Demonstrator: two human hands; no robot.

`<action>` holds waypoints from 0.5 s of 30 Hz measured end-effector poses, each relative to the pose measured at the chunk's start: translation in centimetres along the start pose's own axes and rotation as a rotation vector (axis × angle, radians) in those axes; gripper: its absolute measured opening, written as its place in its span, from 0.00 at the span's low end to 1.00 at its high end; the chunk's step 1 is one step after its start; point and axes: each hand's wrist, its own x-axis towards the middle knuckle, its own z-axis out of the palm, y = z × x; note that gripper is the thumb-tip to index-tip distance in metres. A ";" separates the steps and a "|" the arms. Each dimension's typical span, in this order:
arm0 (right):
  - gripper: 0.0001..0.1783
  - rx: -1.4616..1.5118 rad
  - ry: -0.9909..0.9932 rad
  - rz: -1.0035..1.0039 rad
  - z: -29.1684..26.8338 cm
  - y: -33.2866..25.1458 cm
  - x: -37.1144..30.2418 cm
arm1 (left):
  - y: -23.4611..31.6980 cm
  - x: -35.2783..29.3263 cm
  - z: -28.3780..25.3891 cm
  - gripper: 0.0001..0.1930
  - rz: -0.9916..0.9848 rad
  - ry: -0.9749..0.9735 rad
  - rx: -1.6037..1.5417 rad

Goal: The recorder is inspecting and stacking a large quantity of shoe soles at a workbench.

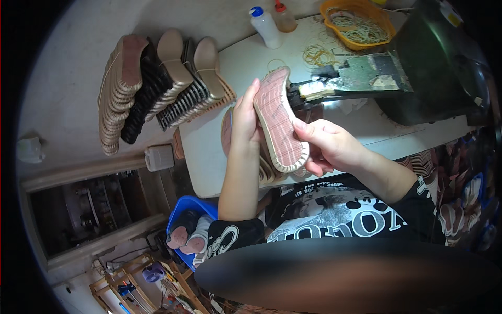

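Note:
Between my two hands is a shoe insole (280, 118), its pink, white-lined underside turned up and a pale covering folded in pleats round its rim. My left hand (246, 112) grips its left side, the fingers partly hidden behind it. My right hand (329, 141) pinches the rounded heel end, thumb on top and fingers underneath. The insole is tilted, with its upper right edge right by the dark tip of a green machine arm (368, 76); whether they touch I cannot tell. More insoles (266, 170) lie on the white table below it, partly covered by my arms.
Banded stacks of insoles (123, 78) stand at the far left. A blue-capped bottle (266, 29), a red-topped bottle (285, 21) and a yellow basket (327, 18) of rubber bands are at the back. Loose rubber bands (318, 55) lie nearby. A blue bin (175, 209) sits at lower left.

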 end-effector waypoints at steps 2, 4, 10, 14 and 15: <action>0.28 -0.064 0.070 -0.024 1.3 0.4 0.4 | -0.4 -2.3 0.5 0.20 0.072 0.152 -0.099; 0.22 -0.235 0.065 -0.171 2.2 1.0 0.6 | 0.0 -4.8 1.2 0.20 0.146 0.204 -0.020; 0.21 -0.523 0.019 -0.299 3.8 3.0 0.8 | -1.5 -7.1 -0.7 0.20 0.249 -0.071 -0.330; 0.21 -0.496 -0.005 -0.285 5.0 4.6 0.5 | -2.5 -7.7 -1.1 0.25 0.306 -0.132 -0.287; 0.21 -0.611 0.035 -0.299 5.5 4.7 0.3 | -2.5 -8.0 -1.1 0.28 0.314 -0.114 -0.271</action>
